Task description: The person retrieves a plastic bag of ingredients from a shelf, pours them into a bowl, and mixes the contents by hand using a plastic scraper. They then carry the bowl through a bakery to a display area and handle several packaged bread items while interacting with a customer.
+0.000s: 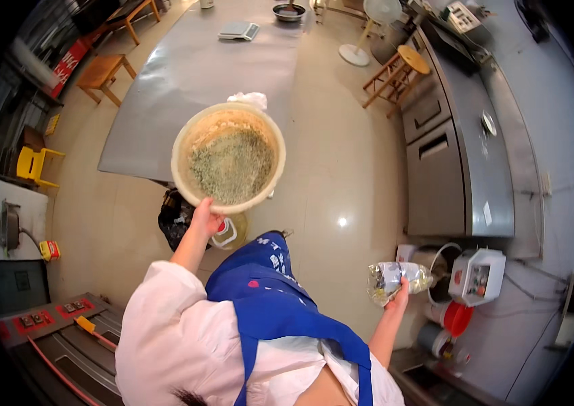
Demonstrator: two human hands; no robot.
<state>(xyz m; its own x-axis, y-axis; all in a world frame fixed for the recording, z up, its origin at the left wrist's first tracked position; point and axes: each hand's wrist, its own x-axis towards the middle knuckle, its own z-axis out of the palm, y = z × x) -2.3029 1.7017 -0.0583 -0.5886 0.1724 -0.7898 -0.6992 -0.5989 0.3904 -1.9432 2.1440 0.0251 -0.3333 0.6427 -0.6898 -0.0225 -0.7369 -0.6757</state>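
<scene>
A round cream basin (180, 181) is at the near end of the steel table, seen from above. Inside lies a greenish, crumbly mixture (231, 166), with pale floury residue on the inner wall. My left hand (207, 218) is closed on the basin's near rim. Off to the right, my right hand (399, 295) grips a clear plastic bottle (390, 276) with a pale label, lying sideways. Its contents look yellowish, though glare hides how full it is. Whether the basin rests on the table or is partly held up, I cannot tell.
The steel table (185, 74) carries a scale (238, 31) and a dark bowl (289, 12). Below the basin stand an oil jug (231, 233) and a black bag (173, 220). A white machine (478, 276), a red bucket (458, 318), a steel cabinet (436, 169) and a wooden stool (405, 71) line the right.
</scene>
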